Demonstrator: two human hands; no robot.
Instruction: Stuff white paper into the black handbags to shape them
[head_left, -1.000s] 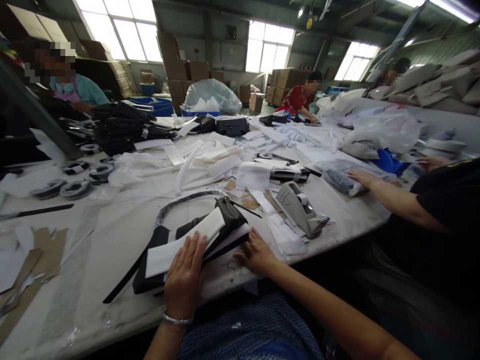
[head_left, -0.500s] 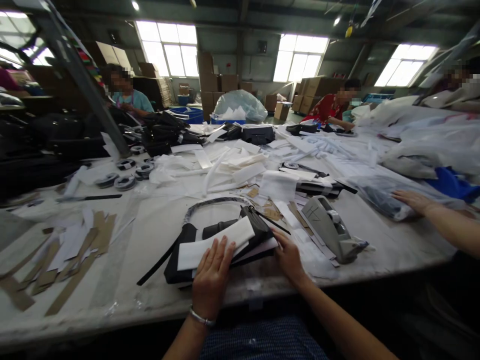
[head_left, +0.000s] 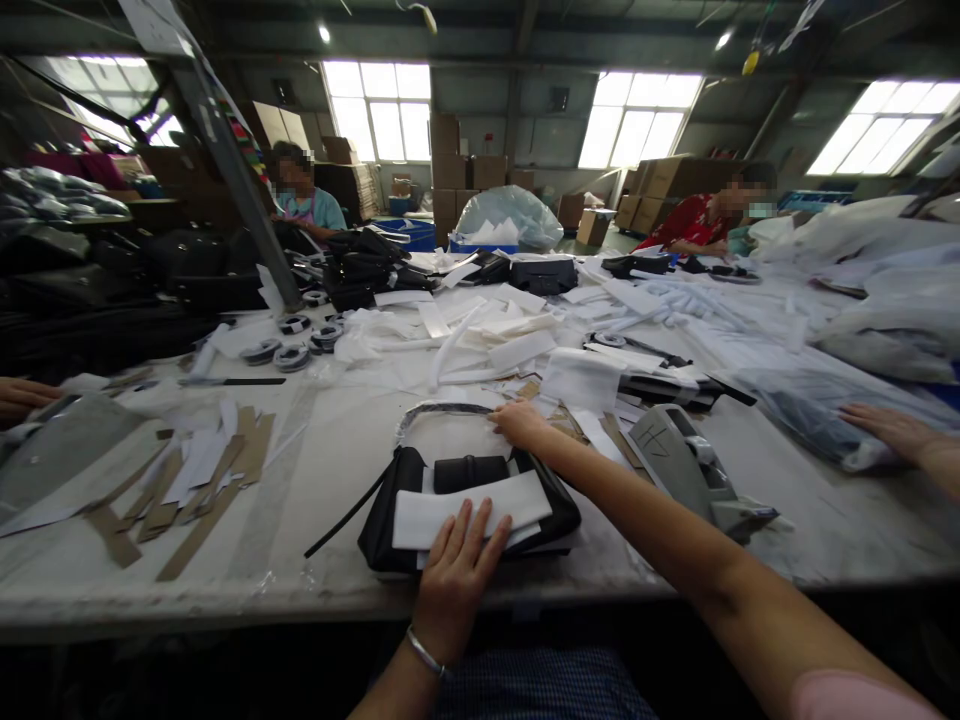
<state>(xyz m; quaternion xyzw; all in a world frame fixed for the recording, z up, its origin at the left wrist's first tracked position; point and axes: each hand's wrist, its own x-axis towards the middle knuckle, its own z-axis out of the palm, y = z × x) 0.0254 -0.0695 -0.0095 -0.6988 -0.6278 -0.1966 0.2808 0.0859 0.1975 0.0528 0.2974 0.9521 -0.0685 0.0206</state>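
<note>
Since the earlier frame, the right hand (head_left: 519, 422) has left the bag's right edge and reached forward to the far side of the bag (head_left: 469, 505), at its 12 o'clock. It now rests there with fingers loosely curled against the strap (head_left: 442, 410), which loops over the tabletop (head_left: 330, 460) beyond the bag; whether it grips the strap cannot be told. The left hand (head_left: 459, 560) lies flat, fingers spread, pressing the white sheet (head_left: 469, 508) on top of the bag. The bag is black and sits at the near edge of the tabletop, directly before the person.

A grey tape dispenser (head_left: 686, 465) stands at the bag's 3 o'clock, near but apart. Brown card strips (head_left: 199, 480) lie at 9 o'clock. White paper pieces (head_left: 517, 340) are scattered at 12 o'clock. Tape rolls (head_left: 292, 350) sit at 10 o'clock. A co-worker's hand (head_left: 889, 430) rests on a plastic-wrapped item (head_left: 806, 410) at far right.
</note>
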